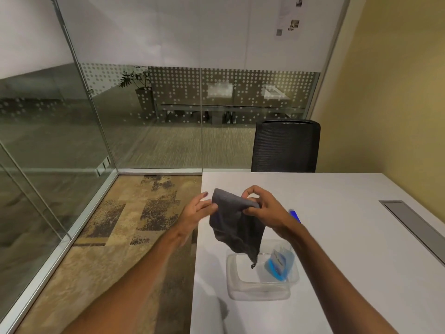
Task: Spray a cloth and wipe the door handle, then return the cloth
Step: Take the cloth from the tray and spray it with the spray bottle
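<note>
A dark grey cloth hangs in the air above the white table. My right hand pinches its upper right edge. My left hand touches the cloth's left edge with fingers spread; whether it grips the cloth is unclear. Below the cloth stands a clear plastic tub, and a spray bottle of blue liquid lies inside it at the right. The cloth's lower corner dangles over the tub. No door handle is in view.
A blue pen-like object lies on the table behind my right wrist. A black mesh chair stands at the table's far side. Glass walls enclose the room on the left and front. A grey cable hatch is set in the table at right.
</note>
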Demonstrator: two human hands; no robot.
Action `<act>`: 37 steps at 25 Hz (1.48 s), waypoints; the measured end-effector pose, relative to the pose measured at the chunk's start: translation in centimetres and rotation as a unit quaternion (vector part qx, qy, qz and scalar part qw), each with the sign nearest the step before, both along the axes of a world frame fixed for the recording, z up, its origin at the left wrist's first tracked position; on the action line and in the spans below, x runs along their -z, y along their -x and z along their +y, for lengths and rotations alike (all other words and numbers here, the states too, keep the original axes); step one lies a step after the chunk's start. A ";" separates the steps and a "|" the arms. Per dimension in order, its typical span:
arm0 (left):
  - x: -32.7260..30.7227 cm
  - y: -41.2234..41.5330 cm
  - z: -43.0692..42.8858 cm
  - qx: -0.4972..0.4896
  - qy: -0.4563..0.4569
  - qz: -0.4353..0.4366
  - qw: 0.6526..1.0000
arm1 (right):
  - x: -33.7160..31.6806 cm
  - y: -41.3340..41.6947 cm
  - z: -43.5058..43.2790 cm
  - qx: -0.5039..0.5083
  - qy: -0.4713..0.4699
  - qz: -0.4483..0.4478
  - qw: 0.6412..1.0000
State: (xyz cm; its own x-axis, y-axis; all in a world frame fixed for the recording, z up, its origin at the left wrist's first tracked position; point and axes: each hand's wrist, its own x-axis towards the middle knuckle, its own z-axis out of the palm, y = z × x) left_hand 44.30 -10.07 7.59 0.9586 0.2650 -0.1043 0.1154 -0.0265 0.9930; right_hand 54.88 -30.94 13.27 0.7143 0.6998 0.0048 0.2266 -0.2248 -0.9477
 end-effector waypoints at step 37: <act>-13.2 -6.4 -1.4 0.124 -0.160 -0.042 0.978 | 17.7 -3.3 -12.4 0.238 0.049 0.074 0.967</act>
